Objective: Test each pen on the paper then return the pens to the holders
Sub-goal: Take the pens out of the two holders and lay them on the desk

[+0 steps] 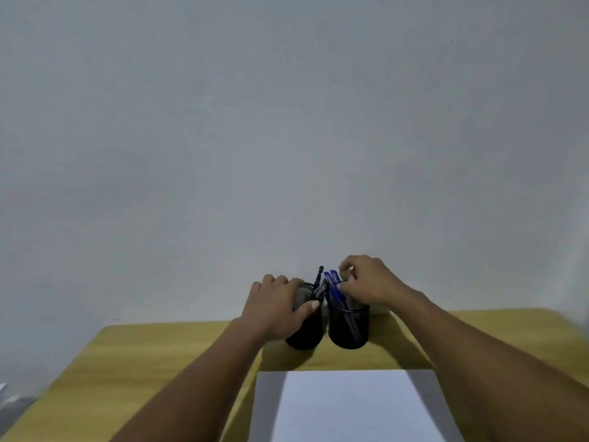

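Left hand [276,303]: lower centre of the frame, wrapped around the upper part of the left holder, thumb across its near side and fingers curled over the far rim; a closed grasp on that holder
Right hand [366,282]: just right of centre, above the rim of the right holder, fingers bent down among the pen tops; whether they pinch a pen or only touch cannot be told, as the frame is blurred there
Left holder [302,338]: black mesh cup standing on the table, touching or nearly touching the other cup
Right holder [349,328]: black mesh cup just to the right of the first, upright
Black pen [318,277]: stands in the left holder, tip end pointing up, leaning slightly right
Blue pens [336,290]: a small bunch in the right holder, leaning toward the left; their number is unclear
Paper [350,406]: white sheet lying flat at the bottom centre of the frame, nearer than the holders and apart from them, its left strip under the shadow of an arm
Table [143,362]: light wooden top, filling the lower part of the frame
Wall [287,122]: plain grey, filling the upper two thirds
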`<state>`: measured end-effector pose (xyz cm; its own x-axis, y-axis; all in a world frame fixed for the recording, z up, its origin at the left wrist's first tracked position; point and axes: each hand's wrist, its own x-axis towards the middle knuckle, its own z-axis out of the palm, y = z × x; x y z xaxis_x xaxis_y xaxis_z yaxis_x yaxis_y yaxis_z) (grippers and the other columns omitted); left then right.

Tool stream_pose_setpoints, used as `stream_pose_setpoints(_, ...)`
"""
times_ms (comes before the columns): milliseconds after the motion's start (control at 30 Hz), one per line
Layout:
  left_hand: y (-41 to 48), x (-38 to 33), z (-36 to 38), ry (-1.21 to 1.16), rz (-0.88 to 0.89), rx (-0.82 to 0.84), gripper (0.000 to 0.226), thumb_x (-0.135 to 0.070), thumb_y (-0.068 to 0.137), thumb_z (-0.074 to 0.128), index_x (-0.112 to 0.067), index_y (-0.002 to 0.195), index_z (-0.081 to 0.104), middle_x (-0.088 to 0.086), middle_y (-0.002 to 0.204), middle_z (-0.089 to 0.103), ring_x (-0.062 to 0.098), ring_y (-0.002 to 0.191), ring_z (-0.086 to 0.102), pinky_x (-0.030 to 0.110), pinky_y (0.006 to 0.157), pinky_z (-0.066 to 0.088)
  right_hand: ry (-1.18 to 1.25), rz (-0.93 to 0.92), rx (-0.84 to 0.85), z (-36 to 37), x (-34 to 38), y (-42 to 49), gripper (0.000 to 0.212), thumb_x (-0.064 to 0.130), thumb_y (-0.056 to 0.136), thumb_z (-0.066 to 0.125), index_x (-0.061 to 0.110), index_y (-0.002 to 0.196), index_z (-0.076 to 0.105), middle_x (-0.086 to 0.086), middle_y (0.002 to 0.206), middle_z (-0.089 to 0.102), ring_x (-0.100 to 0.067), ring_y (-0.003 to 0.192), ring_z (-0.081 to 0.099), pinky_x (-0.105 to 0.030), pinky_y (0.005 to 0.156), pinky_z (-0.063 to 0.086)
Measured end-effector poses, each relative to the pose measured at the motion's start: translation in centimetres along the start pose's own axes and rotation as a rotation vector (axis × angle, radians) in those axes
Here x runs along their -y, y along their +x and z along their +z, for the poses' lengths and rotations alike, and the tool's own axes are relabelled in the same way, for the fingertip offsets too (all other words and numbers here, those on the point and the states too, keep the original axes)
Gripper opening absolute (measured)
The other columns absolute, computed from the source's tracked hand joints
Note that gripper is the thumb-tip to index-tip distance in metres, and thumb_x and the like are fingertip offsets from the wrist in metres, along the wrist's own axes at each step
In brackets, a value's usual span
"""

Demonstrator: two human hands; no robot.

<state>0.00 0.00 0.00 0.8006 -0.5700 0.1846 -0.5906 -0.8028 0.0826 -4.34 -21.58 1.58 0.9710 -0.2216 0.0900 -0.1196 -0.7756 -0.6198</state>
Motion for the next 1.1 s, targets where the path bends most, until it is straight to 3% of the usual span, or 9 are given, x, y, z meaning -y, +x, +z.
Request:
stream_pose_setpoints(100,2.0,-0.3,0.2,-0.009,0.045,0.042,0.06,-0.068,0.094,0.04,-0.031,0.14,0.045,-0.001,0.124,0.066,0.026,0.12,0.053,0.043,0.101,0.036,-0.045,-0.015,0.004,0.7,0.0,1.4,0.023,0.028,0.083,0.077,0.021,0.103,0.07,0.001,0.091,0.068,-0.02,0.086,0.068,-0.036,0.079,0.058)
stream_pose_setpoints(233,3.7,-0.7,0.9,-0.21,0.025,0.116,0.051,-0.067,0.088,0.054,-0.029,0.122,0.055,-0.001,0.11,0.069,0.025,0.102,0.063,0.041,0.085,0.051,-0.023,0.006,0.051,1.6,-0.5,2.0,0.021,0.028,0.076,0.079,0.022,0.093,0.069,0.001,0.084,0.068,-0.023,0.084,0.069,-0.041,0.079,0.059)
stream_pose_setpoints(333,4.2,-0.7,1.2,-0.248,0.025,0.047,0.041,-0.069,0.084,0.057,-0.031,0.1,0.059,-0.005,0.09,0.067,0.021,0.086,0.062,0.036,0.071,0.052,-0.001,-0.008,0.044,1.6,-0.9,2.0,0.028,0.033,0.072,0.084,0.024,0.093,0.068,0.002,0.084,0.066,-0.021,0.079,0.065,-0.037,0.073,0.055)
stream_pose_setpoints(467,4.3,-1.1,1.1,-0.255,0.061,-0.044,0.03,-0.056,0.085,0.063,-0.031,0.081,0.048,-0.003,0.086,0.058,0.023,0.082,0.058,0.035,0.069,0.049,0.011,-0.053,0.06,1.4,-1.1,2.0,0.02,0.028,0.076,0.083,0.023,0.087,0.067,0.006,0.074,0.065,-0.018,0.073,0.063,-0.041,0.074,0.056)
stream_pose_setpoints(600,4.0,-1.4,1.1,-0.379,0.061,-0.056,0.019,-0.039,0.086,0.067,-0.022,0.091,0.06,0.002,0.094,0.054,0.022,0.085,0.057,0.036,0.076,0.05,-0.021,-0.072,0.066,1.4,-1.2,1.8,0.016,0.023,0.076,0.081,0.022,0.081,0.066,0.006,0.069,0.065,-0.019,0.071,0.063,-0.041,0.076,0.056)
stream_pose_setpoints(700,3.8,-1.1,0.4,-0.447,0.075,0.0,0.012,-0.03,0.086,0.071,-0.021,0.092,0.066,0.002,0.093,0.061,0.017,0.084,0.057,0.028,0.07,0.045,-0.023,-0.082,0.069,1.4,-1.1,1.7,0.018,0.021,0.078,0.081,0.024,0.078,0.064,0.008,0.068,0.063,-0.017,0.068,0.06,-0.037,0.073,0.054)
stream_pose_setpoints(767,3.8,-0.7,-0.1,-0.54,0.049,0.058,0.007,-0.024,0.086,0.073,-0.023,0.085,0.066,0.0,0.087,0.066,0.017,0.076,0.061,0.026,0.065,0.05,-0.05,-0.083,0.078,1.4,-1.1,1.7,0.018,0.022,0.079,0.081,0.024,0.076,0.064,0.007,0.068,0.063,-0.016,0.068,0.06,-0.037,0.073,0.054)
stream_pose_setpoints(967,3.3,0.4,0.3,-0.663,0.029,0.082,0.015,-0.022,0.078,0.078,-0.026,0.089,0.068,-0.002,0.088,0.073,0.021,0.086,0.07,0.037,0.079,0.058,-0.106,-0.052,0.111,1.7,-0.9,1.5,0.014,0.028,0.079,0.077,0.02,0.074,0.066,0.004,0.068,0.062,-0.019,0.068,0.059,-0.035,0.07,0.052)
stream_pose_setpoints(1100,3.0,0.3,1.2,-0.763,-0.04,-0.014,0.025,-0.022,0.076,0.082,-0.025,0.096,0.068,-0.004,0.09,0.073,0.015,0.087,0.07,0.025,0.075,0.055,-0.076,-0.039,0.094,1.7,-1.0,1.4,0.021,0.029,0.079,0.075,0.023,0.067,0.059,0.004,0.065,0.059,-0.019,0.065,0.055,-0.032,0.064,0.044)
